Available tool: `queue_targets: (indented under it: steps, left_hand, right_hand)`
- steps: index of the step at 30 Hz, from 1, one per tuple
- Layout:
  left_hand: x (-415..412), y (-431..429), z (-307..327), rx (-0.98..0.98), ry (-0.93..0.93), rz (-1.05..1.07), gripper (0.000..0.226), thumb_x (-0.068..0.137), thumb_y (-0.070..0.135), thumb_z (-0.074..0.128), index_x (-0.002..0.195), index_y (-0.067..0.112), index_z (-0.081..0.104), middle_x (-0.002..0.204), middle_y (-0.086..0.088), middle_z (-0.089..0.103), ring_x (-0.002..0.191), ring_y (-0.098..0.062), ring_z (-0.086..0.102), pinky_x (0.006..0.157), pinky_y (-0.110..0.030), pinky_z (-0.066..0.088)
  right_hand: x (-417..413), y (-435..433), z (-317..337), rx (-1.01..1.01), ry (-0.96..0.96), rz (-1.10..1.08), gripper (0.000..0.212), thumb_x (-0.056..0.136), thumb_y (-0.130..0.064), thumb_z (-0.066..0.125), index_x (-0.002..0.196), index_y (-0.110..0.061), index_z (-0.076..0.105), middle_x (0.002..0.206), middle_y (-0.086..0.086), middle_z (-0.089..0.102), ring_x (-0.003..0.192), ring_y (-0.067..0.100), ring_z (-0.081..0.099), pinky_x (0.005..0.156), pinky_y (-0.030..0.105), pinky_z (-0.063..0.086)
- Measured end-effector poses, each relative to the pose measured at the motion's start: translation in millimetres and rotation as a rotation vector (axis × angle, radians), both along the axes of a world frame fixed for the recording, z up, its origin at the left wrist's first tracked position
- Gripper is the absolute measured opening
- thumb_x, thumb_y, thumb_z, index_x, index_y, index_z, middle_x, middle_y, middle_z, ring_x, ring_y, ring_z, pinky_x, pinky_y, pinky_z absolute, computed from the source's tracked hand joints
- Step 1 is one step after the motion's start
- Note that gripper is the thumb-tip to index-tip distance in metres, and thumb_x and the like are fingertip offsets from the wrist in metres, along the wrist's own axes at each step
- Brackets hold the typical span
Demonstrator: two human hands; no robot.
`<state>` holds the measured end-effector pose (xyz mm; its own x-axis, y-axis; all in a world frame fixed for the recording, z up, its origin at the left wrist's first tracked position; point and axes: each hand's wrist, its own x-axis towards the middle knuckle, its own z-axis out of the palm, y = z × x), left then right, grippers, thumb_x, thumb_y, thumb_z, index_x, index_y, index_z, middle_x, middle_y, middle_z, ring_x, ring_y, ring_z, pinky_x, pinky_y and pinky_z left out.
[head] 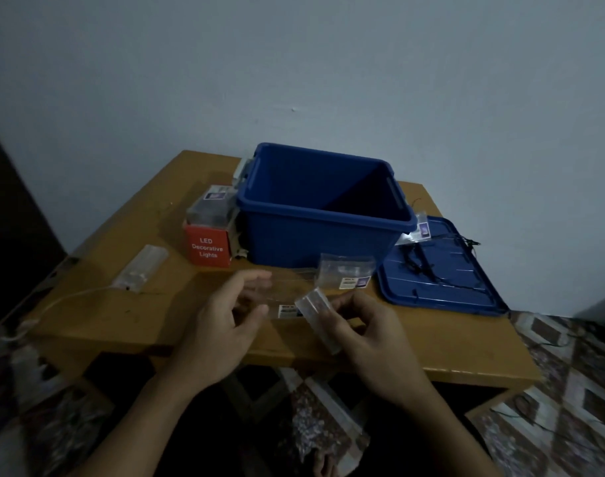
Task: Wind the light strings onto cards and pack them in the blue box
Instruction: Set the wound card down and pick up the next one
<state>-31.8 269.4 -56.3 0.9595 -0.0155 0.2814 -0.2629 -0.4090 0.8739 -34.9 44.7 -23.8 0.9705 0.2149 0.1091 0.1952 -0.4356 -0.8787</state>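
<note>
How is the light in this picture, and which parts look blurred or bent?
Head view: the light is dim and bluish; the open blue plastic box holds deep shadow inside; the left hand is motion-blurred at its fingertips; the clear plastic packet pinched by the right hand looks soft; the wide lens slightly bends the brown wooden table.

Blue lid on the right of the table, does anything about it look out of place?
Yes. A loose dark light string lies tangled across the flat blue plastic lid and trails off its right edge. It is not wound on a card, and it sits outside the open blue plastic box.
</note>
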Motion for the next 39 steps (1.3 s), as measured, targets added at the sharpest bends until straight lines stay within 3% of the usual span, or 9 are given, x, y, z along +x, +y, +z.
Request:
queue_targets:
  steps: [8, 12, 21, 26, 29, 34, 39]
  left_hand:
    - [0, 1, -3, -0.031, -0.008, -0.015, 0.043, 0.094, 0.010, 0.064, 0.130, 0.032, 0.057, 0.110, 0.021, 0.068, 0.108, 0.001, 0.061, 0.083, -0.005, 0.042]
    - [-2, 0, -4, -0.042, -0.035, -0.026, 0.043, 0.094, 0.010, 0.063, 0.131, 0.032, 0.057, 0.110, 0.019, 0.068, 0.108, 0.000, 0.061, 0.083, -0.002, 0.039]
    - [-6, 2, -4, -0.066, -0.056, -0.044, 0.046, 0.095, 0.014, 0.064, 0.137, 0.032, 0.055, 0.114, 0.013, 0.067, 0.112, -0.007, 0.061, 0.087, -0.005, 0.040]
    - [-7, 2, -1, -0.137, -0.076, -0.073, 0.049, 0.094, 0.018, 0.061, 0.141, 0.025, 0.052, 0.118, 0.010, 0.069, 0.116, -0.011, 0.062, 0.092, -0.017, 0.048]
    - [-9, 1, 0, -0.163, -0.074, -0.062, 0.048, 0.095, 0.013, 0.064, 0.140, 0.028, 0.053, 0.124, 0.018, 0.066, 0.118, -0.003, 0.060, 0.090, -0.013, 0.048]
    - [-11, 3, -3, -0.122, -0.078, 0.006, 0.047, 0.088, 0.032, 0.066, 0.133, 0.043, 0.056, 0.121, 0.024, 0.064, 0.118, -0.001, 0.057, 0.091, -0.014, 0.047]
    - [-11, 3, -6, -0.106, -0.064, 0.021, 0.045, 0.090, 0.028, 0.068, 0.133, 0.037, 0.058, 0.118, 0.024, 0.065, 0.116, 0.000, 0.058, 0.092, -0.013, 0.048]
  right_hand:
    - [28, 2, 25, 0.011, -0.248, -0.102, 0.018, 0.098, -0.043, 0.056, 0.102, -0.028, 0.065, 0.100, -0.006, 0.068, 0.091, 0.013, 0.066, 0.078, 0.046, 0.056]
    - [39, 14, 26, 0.008, -0.286, -0.107, 0.017, 0.099, -0.038, 0.056, 0.104, -0.025, 0.064, 0.097, -0.007, 0.066, 0.088, 0.007, 0.063, 0.075, 0.040, 0.055]
    - [38, 28, 16, -0.001, -0.359, 0.010, 0.015, 0.100, -0.031, 0.060, 0.112, -0.023, 0.065, 0.102, -0.004, 0.065, 0.092, 0.012, 0.063, 0.075, 0.038, 0.054]
    - [34, 28, 7, -0.180, -0.470, 0.031, 0.018, 0.098, -0.033, 0.060, 0.113, -0.024, 0.065, 0.100, -0.012, 0.059, 0.091, 0.006, 0.056, 0.078, 0.022, 0.046]
    - [33, 28, 6, -0.297, -0.522, 0.022, 0.019, 0.097, -0.033, 0.059, 0.112, -0.023, 0.066, 0.098, -0.012, 0.057, 0.089, 0.006, 0.050, 0.079, 0.010, 0.035]
    - [34, 27, 18, -0.482, -0.506, 0.112, 0.019, 0.097, -0.033, 0.059, 0.114, -0.027, 0.064, 0.101, -0.015, 0.051, 0.092, 0.004, 0.043, 0.077, 0.017, 0.034]
    - [36, 31, 32, -0.671, -0.492, 0.191, 0.034, 0.093, -0.046, 0.048, 0.118, -0.030, 0.065, 0.105, -0.015, 0.042, 0.094, 0.004, 0.036, 0.078, 0.020, 0.031]
